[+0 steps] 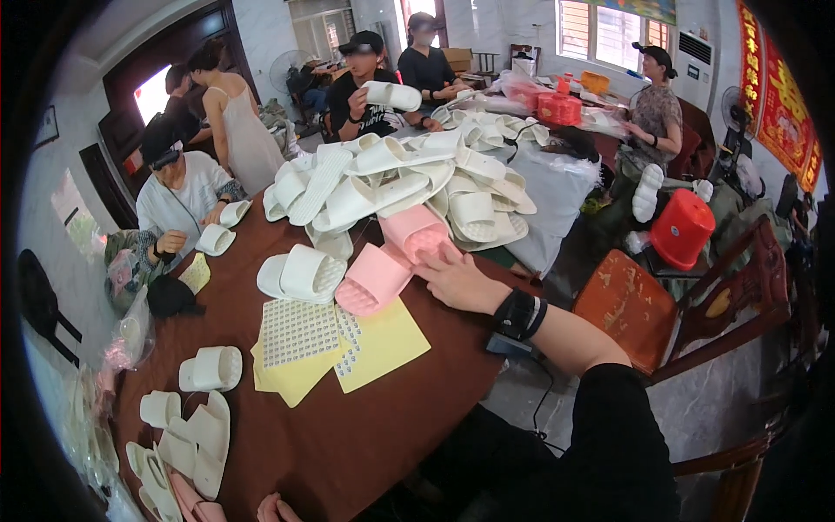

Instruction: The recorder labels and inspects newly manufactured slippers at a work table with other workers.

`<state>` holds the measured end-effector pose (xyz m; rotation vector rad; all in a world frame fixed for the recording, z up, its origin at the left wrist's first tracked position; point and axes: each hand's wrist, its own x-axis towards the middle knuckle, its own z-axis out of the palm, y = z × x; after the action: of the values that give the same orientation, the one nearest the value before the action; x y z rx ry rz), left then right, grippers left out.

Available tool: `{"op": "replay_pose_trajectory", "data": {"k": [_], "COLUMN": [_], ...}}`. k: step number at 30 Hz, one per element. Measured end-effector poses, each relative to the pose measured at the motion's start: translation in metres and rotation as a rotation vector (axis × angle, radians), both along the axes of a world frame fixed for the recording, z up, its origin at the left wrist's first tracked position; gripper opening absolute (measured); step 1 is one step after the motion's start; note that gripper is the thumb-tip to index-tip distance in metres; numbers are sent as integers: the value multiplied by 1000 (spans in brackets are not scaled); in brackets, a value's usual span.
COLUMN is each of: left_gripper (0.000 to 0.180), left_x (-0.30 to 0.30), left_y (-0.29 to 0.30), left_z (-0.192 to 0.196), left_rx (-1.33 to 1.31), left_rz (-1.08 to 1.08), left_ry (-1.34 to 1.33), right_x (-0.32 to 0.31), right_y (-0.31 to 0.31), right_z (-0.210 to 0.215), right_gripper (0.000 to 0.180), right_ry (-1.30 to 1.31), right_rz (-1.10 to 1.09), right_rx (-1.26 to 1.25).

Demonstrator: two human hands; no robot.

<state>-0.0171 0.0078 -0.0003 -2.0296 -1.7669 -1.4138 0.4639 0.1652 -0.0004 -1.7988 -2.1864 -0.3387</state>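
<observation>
My right hand (457,277) reaches across the table, its fingers bent at the edge of a pink slipper (409,228) and closed on it. A second pink slipper (372,283) lies against the first, partly over a yellow sheet (387,348). Just left of them rests a pair of white slippers (310,275), above a sheet of small printed stickers (298,333). Only some fingertips of my left hand (277,508) show at the lower edge; the rest is cut off, so its grip is hidden. Near it is another pink slipper (196,502).
A big heap of white slippers (383,178) covers the table's far part. More white slippers (210,370) line the near left side of the brown tablecloth (409,426). A wooden chair (626,300) and red bucket (683,229) stand right. Several people work around; one person (178,196) handles slippers at left.
</observation>
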Motion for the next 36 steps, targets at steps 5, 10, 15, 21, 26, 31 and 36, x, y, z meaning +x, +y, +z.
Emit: {"op": "replay_pose_trajectory", "data": {"k": [5, 10, 15, 21, 26, 31, 36], "left_gripper": [11, 12, 10, 9, 9, 8, 8], "left_x": [-1, -8, -11, -6, -5, -3, -3], "left_y": [0, 5, 0, 1, -2, -1, 0], "left_z": [0, -14, -20, -14, -8, -3, -4], "left_rx": [-18, -50, -134, -65, -78, -80, -86], "left_rz": [17, 1, 40, 56, 83, 93, 86], "left_ry": [-12, -64, -187, -141, -103, -124, -139], "right_x": [4, 8, 12, 5, -52, -122, -156], "right_y": [13, 23, 29, 13, -18, -85, -132], "right_z": [1, 10, 14, 36, 92, 173, 228], "right_gripper": [48, 46, 44, 36, 26, 32, 26], "right_ry": [62, 36, 36, 4, 170, 203, 292], "right_rz": [-21, -51, -44, -13, 228, 567, 984], "right_rx": [2, 21, -20, -66, 97, 315, 283]}}
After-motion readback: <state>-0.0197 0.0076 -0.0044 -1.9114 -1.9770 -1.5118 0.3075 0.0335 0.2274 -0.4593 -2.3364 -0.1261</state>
